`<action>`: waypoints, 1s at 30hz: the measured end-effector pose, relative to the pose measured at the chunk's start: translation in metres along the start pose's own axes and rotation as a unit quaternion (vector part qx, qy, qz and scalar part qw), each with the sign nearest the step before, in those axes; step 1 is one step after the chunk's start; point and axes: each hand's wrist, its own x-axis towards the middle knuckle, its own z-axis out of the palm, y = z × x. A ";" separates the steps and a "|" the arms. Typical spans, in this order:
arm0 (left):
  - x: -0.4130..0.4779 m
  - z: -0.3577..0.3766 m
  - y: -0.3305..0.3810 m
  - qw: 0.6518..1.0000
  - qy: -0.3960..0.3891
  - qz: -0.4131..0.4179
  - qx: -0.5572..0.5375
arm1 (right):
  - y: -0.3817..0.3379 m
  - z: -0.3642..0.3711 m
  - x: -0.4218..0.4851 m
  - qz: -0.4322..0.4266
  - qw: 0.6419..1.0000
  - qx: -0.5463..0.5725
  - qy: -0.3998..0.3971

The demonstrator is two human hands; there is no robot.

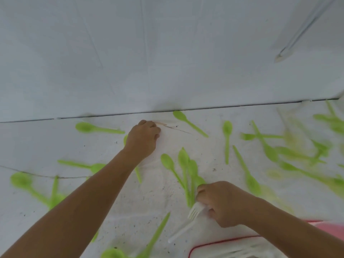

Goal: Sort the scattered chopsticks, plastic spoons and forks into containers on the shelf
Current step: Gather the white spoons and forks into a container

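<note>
Both your hands are closed on something. Your left hand (143, 138) reaches far forward, knuckles up, fingers curled down and pinching the near end of a pair of thin wooden chopsticks (173, 127). These lie flat on the cloth (130, 202) and point away to the right, just short of the seam where the cloth meets the white wall (167, 53). Your right hand (221, 202) sits nearer you, fist curled round a white fork (194, 211) whose tines stick out down and to the left. A second white handle (181, 232) slants out below those tines (whether it is in your grip or lying loose, I cannot tell). A fan of green spoons (184, 164) spreads beyond that fist, bowls away from you, their handles meeting at your fingers; the blur hides whether you hold them too. Around the hands more lie singly: a spoon (85, 127) left of your left hand, another (179, 115) up against the seam, a third (227, 127) further right. Far right they cross each other in a blurred heap (297, 153). At the bottom right, just beside your right forearm, is a red-rimmed tub (223, 241) with pale shapes inside, too blurred to name.
</note>
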 end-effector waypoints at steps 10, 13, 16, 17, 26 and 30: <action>0.028 0.010 -0.011 0.997 0.013 -0.004 0.070 | 0.022 -0.038 -0.008 0.075 0.989 0.114 -0.062; 0.029 0.008 -0.018 0.998 0.021 -0.004 0.059 | 0.037 -0.068 -0.018 0.110 0.958 0.260 -0.051; 0.033 -0.004 -0.017 0.998 0.056 -0.026 -0.021 | 0.060 -0.089 -0.025 0.135 0.920 0.367 0.034; 0.035 -0.011 -0.012 0.995 0.068 -0.030 -0.062 | 0.065 -0.095 -0.027 0.136 0.902 0.403 0.072; 0.022 -0.100 0.144 0.930 0.004 -0.002 -0.368 | 0.061 -0.083 -0.077 0.254 0.809 0.460 0.263; 0.026 -0.096 0.208 0.909 -0.102 0.058 -0.400 | 0.049 -0.070 -0.124 0.326 0.763 0.435 0.350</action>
